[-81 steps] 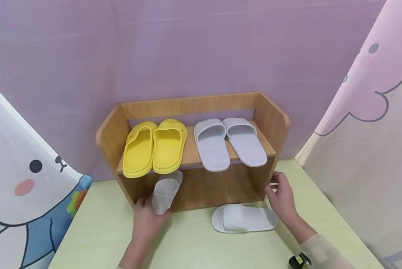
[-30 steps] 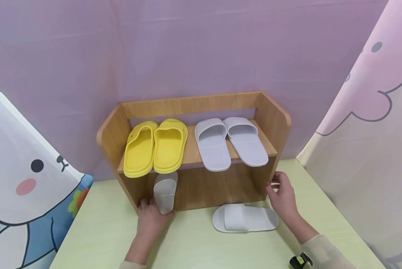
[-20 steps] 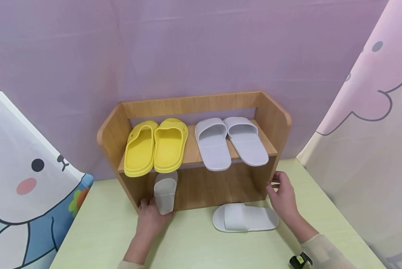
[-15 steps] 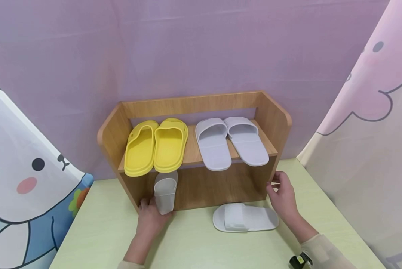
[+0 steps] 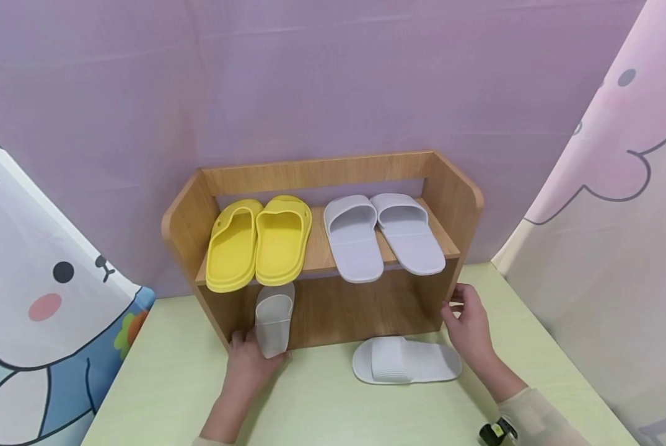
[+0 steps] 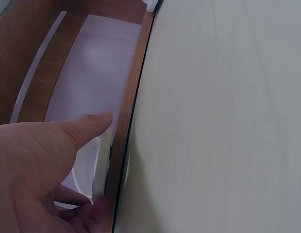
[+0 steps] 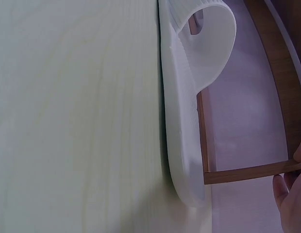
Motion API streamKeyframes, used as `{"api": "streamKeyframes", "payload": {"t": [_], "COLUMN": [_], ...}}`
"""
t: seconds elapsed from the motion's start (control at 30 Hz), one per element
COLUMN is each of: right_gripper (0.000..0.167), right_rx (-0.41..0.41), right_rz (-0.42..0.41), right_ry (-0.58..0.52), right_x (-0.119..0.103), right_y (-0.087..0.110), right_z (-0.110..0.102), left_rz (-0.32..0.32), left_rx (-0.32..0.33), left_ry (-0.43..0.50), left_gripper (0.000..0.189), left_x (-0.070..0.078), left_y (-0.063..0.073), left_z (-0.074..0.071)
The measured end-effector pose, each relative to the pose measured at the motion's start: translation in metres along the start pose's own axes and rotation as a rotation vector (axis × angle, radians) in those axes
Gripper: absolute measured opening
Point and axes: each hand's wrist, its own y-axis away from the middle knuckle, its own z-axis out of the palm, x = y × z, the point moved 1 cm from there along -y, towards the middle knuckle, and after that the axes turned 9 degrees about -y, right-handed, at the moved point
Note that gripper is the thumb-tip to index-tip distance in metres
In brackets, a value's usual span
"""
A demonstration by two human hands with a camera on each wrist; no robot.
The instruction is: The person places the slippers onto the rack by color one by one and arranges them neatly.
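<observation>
A white slipper point(image 5: 274, 337) sits at the left of the lower level of a small wooden shoe rack point(image 5: 321, 170), toe inward. My left hand point(image 5: 249, 365) holds its heel end, with the thumb on the right and fingers on the left. In the left wrist view the heel point(image 6: 101, 165) shows between thumb and curled fingers. On the rack's right side panel, my right hand point(image 5: 469, 331) pinches the front edge; the right wrist view shows fingers on both sides of that panel point(image 7: 252, 173). Another white slipper point(image 5: 427, 362) lies sideways on the table before the rack.
The upper shelf carries a pair of yellow clogs point(image 5: 257, 244) on the left and a pair of pale grey slippers point(image 5: 380, 241) on the right. A purple cloth point(image 5: 333, 74) hangs behind the rack. The light green table point(image 5: 321, 409) extends in front.
The slipper in my left hand has turned from slanting rightward to nearly straight, and the hand has shifted slightly right with it. My right hand stays on the rack's side.
</observation>
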Motion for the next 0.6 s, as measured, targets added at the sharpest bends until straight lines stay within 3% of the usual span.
{"api": "streamKeyframes", "payload": {"t": [0.27,0.47,0.6], "right_gripper": [0.033,0.034,0.034], "right_rx": [0.002,0.001,-0.001], "right_rz": [0.01,0.023,0.017], "right_ry": [-0.006,0.002,-0.009], "right_x": [0.0,0.0,-0.001], "right_y": [0.0,0.001,0.001], "right_z": [0.0,-0.001,0.0], "left_rz": [0.04,0.023,0.013], "left_rx": [0.045,-0.011,-0.04], "left_ry": [0.017,0.018,0.043], "left_gripper": [0.085,0.092,0.079], "left_x": [-0.002,-0.006,-0.011], "left_y": [0.004,0.007,0.007], "left_z": [-0.006,-0.016,-0.027]}}
